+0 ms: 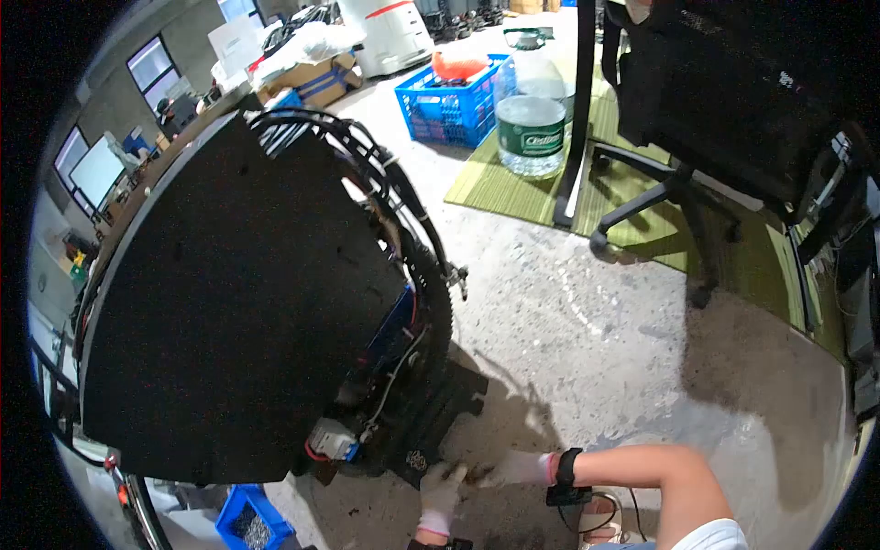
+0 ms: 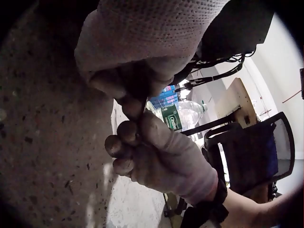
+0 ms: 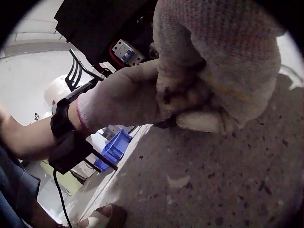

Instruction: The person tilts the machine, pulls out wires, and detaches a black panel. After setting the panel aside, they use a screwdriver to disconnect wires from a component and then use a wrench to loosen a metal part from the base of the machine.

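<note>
Both hands wear pale knit gloves with darkly soiled fingertips and meet low over the floor, beside the base of a black-panelled machine (image 1: 229, 302). My left hand (image 1: 440, 490) has its fingers curled, close to the machine's black base plate (image 1: 417, 458). From the right, my right hand (image 1: 509, 469) reaches in, and its thumb and fingers (image 2: 154, 130) pinch right against the left fingertips. Between them shows a thin dark piece (image 2: 145, 102), mostly hidden by the gloves; I cannot tell its kind. A white circuit breaker (image 3: 126, 52) with blue switches sits on the machine near the hands.
Black cables (image 1: 394, 174) arch along the machine's edge. A blue bin (image 1: 252, 521) of small metal parts stands at lower left. Further off are a blue crate (image 1: 449, 115), a large water bottle (image 1: 532, 128) and a wheeled office chair (image 1: 678, 183) on a green mat (image 1: 504, 194).
</note>
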`<move>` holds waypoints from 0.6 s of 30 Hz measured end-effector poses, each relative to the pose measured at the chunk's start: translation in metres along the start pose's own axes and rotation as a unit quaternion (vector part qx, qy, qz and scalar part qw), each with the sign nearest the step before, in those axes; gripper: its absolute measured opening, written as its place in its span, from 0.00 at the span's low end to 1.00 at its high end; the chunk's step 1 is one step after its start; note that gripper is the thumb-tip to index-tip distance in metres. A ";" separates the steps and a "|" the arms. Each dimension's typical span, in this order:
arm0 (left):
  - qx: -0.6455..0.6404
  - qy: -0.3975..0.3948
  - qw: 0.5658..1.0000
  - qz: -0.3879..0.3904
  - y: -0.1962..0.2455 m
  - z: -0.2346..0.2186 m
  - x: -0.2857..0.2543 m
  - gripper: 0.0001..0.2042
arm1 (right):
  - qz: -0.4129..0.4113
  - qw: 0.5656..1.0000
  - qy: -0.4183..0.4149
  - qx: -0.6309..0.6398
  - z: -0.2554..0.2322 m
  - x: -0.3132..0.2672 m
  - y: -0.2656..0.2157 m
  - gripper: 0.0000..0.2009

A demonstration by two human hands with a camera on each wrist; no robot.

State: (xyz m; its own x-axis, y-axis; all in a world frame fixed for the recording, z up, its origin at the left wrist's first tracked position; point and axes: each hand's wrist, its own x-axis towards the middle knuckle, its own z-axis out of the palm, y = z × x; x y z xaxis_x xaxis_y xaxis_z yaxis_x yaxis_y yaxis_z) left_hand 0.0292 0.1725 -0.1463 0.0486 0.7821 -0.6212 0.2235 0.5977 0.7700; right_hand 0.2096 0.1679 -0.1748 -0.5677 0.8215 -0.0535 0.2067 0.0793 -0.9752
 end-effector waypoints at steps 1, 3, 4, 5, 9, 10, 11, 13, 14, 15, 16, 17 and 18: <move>0.005 -0.002 0.999 0.037 0.001 0.003 0.004 0.15 | 0.001 1.000 0.007 -0.007 -0.007 0.001 -0.006 0.22; 0.022 0.013 0.999 0.045 0.000 0.008 0.005 0.14 | 0.115 0.990 -0.082 0.004 -0.013 -0.003 -0.019 0.20; 0.047 0.006 0.996 0.073 -0.005 0.006 0.008 0.14 | 0.117 0.990 -0.082 0.005 -0.011 -0.005 -0.013 0.20; 0.072 0.000 0.992 0.100 -0.009 0.005 0.008 0.14 | 0.064 0.996 -0.059 0.001 -0.006 -0.008 -0.002 0.18; 0.069 -0.046 0.994 0.066 0.001 0.006 0.000 0.13 | -0.089 0.992 -0.050 -0.072 -0.003 -0.009 0.019 0.15; 0.039 -0.040 0.997 0.058 0.003 0.009 0.000 0.13 | -0.089 0.992 -0.051 -0.071 -0.004 -0.009 0.019 0.15; 0.008 -0.034 0.998 0.051 0.003 0.011 -0.001 0.13 | -0.044 0.997 -0.048 -0.052 -0.004 -0.009 0.017 0.15; -0.012 -0.024 0.999 0.035 0.004 0.010 -0.004 0.13 | 0.000 0.998 -0.049 -0.033 -0.007 -0.008 0.003 0.14; -0.032 -0.016 0.999 0.019 0.004 0.009 -0.005 0.13 | 0.056 0.997 -0.050 0.015 -0.009 -0.010 -0.005 0.15; -0.033 -0.014 0.999 0.018 0.004 0.009 -0.006 0.13 | 0.113 0.990 -0.050 0.061 -0.010 -0.010 -0.011 0.16; -0.033 -0.015 0.999 0.029 0.005 0.008 -0.007 0.13 | 0.112 0.990 -0.052 0.062 -0.008 -0.009 -0.006 0.16; -0.033 -0.017 0.998 0.041 0.006 0.008 -0.008 0.12 | 0.060 0.997 -0.037 0.029 -0.006 -0.006 0.002 0.17; -0.033 -0.017 0.999 0.040 0.009 0.008 -0.010 0.12 | 0.007 1.000 -0.021 -0.005 -0.003 -0.005 0.006 0.18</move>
State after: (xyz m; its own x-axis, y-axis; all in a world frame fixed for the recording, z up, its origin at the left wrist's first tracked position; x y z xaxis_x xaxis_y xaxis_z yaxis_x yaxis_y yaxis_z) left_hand 0.0381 0.1689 -0.1347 0.0963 0.8224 -0.5607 0.1536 0.5443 0.8247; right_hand 0.2163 0.1664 -0.1795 -0.5973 0.7985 -0.0755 0.2221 0.0742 -0.9722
